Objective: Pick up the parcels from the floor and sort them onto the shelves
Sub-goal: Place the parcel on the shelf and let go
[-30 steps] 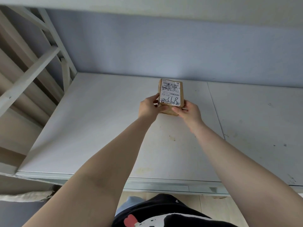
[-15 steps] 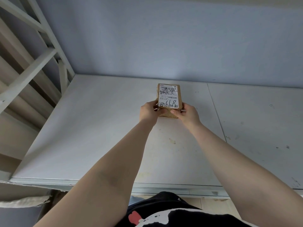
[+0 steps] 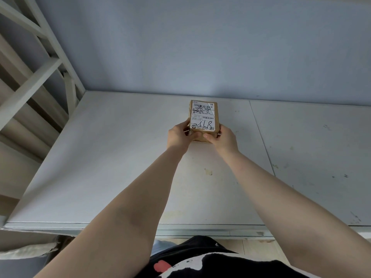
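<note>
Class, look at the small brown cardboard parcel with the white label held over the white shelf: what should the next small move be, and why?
Probably let go and draw both hands back. The small brown cardboard parcel appears to rest on the white shelf board near the wall, with the left hand and right hand gripping only its near end.

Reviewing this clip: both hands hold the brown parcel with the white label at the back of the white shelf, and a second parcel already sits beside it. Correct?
Not quite. The head view shows only one parcel on the shelf, with nothing beside it. The rest stands: the left hand and right hand both hold it near the back wall.
</note>
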### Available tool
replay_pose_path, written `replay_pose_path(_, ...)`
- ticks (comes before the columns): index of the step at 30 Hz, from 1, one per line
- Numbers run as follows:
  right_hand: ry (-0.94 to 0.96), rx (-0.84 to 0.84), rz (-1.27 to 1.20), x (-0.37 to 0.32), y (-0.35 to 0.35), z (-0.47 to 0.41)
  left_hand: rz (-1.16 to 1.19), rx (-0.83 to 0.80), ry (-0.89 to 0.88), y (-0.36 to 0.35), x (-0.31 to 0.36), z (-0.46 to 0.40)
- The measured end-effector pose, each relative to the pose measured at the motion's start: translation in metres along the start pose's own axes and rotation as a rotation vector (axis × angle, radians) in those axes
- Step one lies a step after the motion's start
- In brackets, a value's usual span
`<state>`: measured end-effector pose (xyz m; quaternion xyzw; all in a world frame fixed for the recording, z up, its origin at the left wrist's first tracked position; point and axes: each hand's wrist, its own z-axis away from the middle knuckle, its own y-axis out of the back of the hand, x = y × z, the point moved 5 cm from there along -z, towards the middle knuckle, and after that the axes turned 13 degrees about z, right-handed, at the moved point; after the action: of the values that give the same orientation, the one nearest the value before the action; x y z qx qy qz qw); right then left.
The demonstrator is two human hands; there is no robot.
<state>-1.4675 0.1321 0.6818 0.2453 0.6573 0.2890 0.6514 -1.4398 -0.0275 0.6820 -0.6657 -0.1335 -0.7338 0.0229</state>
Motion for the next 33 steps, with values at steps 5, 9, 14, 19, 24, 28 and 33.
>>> replay_pose_path(5,0.007,-0.014,0.005,-0.002,0.001,-0.001,0.045,0.05,-0.024,-0.002,-0.002,0.005)
replay_pose_path(9,0.023,-0.074,0.039,-0.001,0.004,-0.007,0.041,0.093,-0.036,-0.007,-0.002,0.007)
replay_pose_path(14,0.018,-0.099,0.062,0.001,0.003,-0.01,0.03,0.1,-0.033,-0.008,-0.002,0.006)
replay_pose_path(19,-0.006,-0.042,0.026,0.001,-0.002,-0.007,0.012,0.072,-0.028,-0.004,-0.002,0.0)
replay_pose_path(24,0.007,-0.055,0.028,0.0,0.0,-0.009,0.018,0.082,-0.04,-0.005,-0.001,0.003)
replay_pose_path(28,0.022,-0.069,0.028,0.0,0.001,-0.008,0.004,0.095,-0.041,-0.007,0.0,0.006)
replay_pose_path(33,0.029,-0.08,0.033,-0.001,0.002,-0.008,0.011,0.102,-0.056,-0.006,0.0,0.007)
